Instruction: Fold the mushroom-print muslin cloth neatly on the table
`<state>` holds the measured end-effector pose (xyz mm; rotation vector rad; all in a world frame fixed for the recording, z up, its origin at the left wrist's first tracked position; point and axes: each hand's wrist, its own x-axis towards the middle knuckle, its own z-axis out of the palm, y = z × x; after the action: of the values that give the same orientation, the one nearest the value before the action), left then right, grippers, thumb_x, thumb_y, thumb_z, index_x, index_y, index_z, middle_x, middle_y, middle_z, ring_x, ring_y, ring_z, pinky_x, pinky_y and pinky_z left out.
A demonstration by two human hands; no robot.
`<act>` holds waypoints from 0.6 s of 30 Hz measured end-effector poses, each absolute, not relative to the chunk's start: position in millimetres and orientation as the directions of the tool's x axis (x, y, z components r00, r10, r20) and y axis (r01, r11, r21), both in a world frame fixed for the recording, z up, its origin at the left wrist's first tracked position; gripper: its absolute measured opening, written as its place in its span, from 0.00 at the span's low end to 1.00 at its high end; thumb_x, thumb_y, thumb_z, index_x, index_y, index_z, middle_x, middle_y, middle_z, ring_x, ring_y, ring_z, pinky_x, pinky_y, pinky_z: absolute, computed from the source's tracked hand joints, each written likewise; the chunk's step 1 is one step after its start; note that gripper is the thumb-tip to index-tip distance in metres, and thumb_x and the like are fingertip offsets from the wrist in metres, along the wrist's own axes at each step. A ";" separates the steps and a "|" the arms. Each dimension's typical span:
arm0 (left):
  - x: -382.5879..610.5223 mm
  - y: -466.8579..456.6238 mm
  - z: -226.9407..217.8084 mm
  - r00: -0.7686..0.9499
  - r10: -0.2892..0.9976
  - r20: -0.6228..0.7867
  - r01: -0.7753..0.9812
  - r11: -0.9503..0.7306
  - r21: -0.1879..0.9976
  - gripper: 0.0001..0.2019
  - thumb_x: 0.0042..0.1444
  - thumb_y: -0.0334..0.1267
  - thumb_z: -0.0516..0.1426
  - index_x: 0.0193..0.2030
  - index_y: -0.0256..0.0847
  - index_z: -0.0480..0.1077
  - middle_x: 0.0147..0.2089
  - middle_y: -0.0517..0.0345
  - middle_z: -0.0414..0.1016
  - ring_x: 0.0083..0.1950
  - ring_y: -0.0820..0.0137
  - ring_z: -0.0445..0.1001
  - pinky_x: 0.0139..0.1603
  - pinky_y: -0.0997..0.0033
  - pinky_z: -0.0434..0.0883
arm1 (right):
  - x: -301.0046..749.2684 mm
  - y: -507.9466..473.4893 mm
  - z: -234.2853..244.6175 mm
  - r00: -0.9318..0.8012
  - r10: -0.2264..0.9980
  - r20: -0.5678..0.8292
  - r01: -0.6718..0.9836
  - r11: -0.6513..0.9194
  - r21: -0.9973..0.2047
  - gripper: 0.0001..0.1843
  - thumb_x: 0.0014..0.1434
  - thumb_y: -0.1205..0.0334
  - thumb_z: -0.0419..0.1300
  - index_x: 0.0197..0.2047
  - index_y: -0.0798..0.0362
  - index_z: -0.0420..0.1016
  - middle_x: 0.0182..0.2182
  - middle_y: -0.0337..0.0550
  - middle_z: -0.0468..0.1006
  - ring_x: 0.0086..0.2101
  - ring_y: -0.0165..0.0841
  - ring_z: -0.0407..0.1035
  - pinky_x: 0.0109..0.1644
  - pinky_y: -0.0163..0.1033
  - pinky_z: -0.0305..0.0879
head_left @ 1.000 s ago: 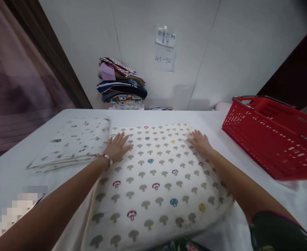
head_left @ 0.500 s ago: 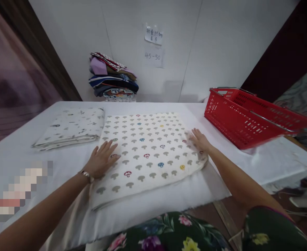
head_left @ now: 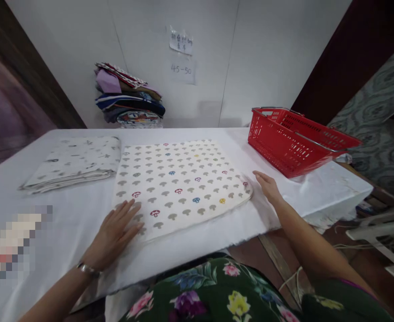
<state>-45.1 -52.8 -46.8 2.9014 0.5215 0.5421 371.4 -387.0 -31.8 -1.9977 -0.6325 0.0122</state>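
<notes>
A folded white cloth (head_left: 183, 181) printed with grey and coloured mushrooms lies flat on the white-covered table in front of me. On its near left corner rests my left hand (head_left: 115, 230), palm down with the fingers stretched out. Just off the cloth's right edge is my right hand (head_left: 267, 185), fingers extended and holding nothing. To the left of the mushroom cloth lies a second folded white cloth (head_left: 79, 158) with small dark prints, close against its edge.
A red plastic basket (head_left: 291, 143) with metal handles stands on the table's right side. At the back left is a stack of folded fabrics (head_left: 130, 96). Paper notes (head_left: 182, 69) hang on the wall. A white stool (head_left: 381, 241) is at the lower right.
My left hand has slid toward the near left corner of the mushroom cloth. My right hand has come off its right edge. The view has shifted slightly to the right.
</notes>
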 end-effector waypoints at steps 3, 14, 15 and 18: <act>-54.6 -71.9 -45.6 0.881 0.193 0.432 0.147 -0.979 0.138 0.25 0.56 0.51 0.51 0.59 0.46 0.60 0.64 0.52 0.58 0.64 0.58 0.56 0.62 0.54 0.59 | 351.9 -401.3 -41.6 0.742 0.550 0.384 0.594 -0.273 -0.756 0.17 0.56 0.52 0.55 0.43 0.51 0.75 0.44 0.46 0.77 0.46 0.38 0.69 0.54 0.48 0.62; -48.1 -109.8 -33.9 0.926 0.081 0.369 0.080 -0.997 0.018 0.20 0.54 0.29 0.49 0.54 0.42 0.67 0.55 0.52 0.70 0.54 0.64 0.68 0.54 0.59 0.68 | 327.8 -408.6 -54.9 0.166 0.863 0.476 0.986 -0.130 -0.109 0.18 0.54 0.73 0.51 0.47 0.53 0.73 0.42 0.50 0.73 0.44 0.39 0.66 0.49 0.49 0.65; -48.8 -111.6 -33.4 0.931 0.083 0.354 0.083 -0.996 0.015 0.22 0.52 0.27 0.49 0.54 0.42 0.67 0.55 0.52 0.70 0.54 0.64 0.68 0.54 0.59 0.68 | 329.4 -408.7 -55.5 0.149 0.872 0.465 0.989 -0.124 -0.085 0.18 0.55 0.72 0.51 0.47 0.53 0.72 0.43 0.51 0.73 0.44 0.39 0.66 0.49 0.49 0.65; -49.0 -114.6 -33.3 0.948 0.098 0.303 0.105 -0.994 -0.006 0.28 0.47 0.22 0.47 0.55 0.41 0.66 0.56 0.51 0.69 0.55 0.63 0.67 0.53 0.57 0.68 | 333.0 -408.0 -57.4 0.125 0.888 0.442 0.992 -0.121 -0.038 0.18 0.56 0.72 0.50 0.49 0.54 0.71 0.43 0.51 0.73 0.44 0.39 0.66 0.48 0.48 0.66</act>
<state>-49.0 -114.6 -33.3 3.1223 0.1632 0.4842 333.0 -408.0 -57.4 -2.0857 -1.8311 -0.4491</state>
